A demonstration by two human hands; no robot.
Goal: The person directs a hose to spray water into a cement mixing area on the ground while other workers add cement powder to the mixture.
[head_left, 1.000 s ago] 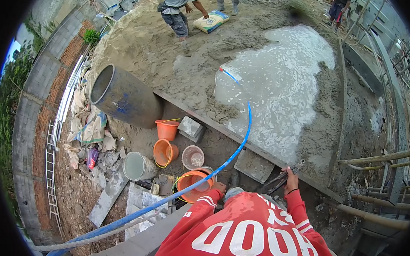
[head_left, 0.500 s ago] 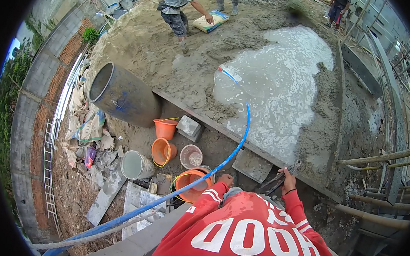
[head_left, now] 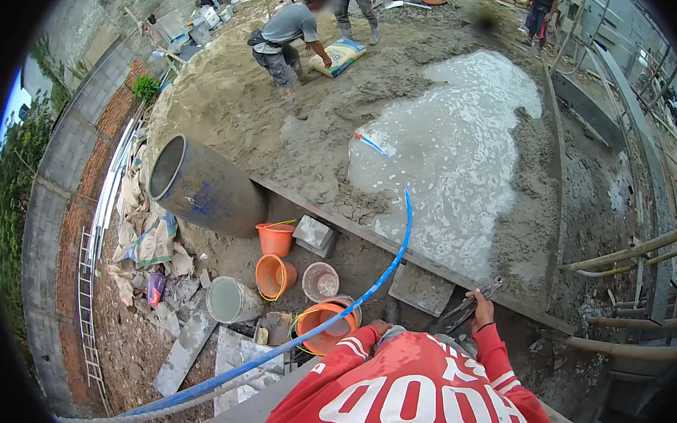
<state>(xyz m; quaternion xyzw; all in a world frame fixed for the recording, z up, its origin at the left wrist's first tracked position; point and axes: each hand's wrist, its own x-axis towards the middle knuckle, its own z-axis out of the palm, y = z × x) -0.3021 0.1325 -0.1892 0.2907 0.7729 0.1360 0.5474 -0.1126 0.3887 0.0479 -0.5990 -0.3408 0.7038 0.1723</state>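
Observation:
My right hand, closed, is at the near side of the plank edging the wet mix. A thin, dark, stick-like thing passes by its fingers; its kind cannot be made out. Close to my body, my left hand rests by my knee, its fingers too small and hidden to read. An orange bucket stands just left of it. A flat grey block lies between my hands, against the plank. The blue hose arches past my left side into the pool of grey-white liquid.
A tall grey drum leans behind several buckets. Farther off, a co-worker bends over a cement bag; another person stands at the far right. Bamboo poles jut in at the right.
The co-worker has bent lower, with a hand now at the cement bag. The view has shifted slightly. My right hand stays by the plank, and my left hand stays near my knee.

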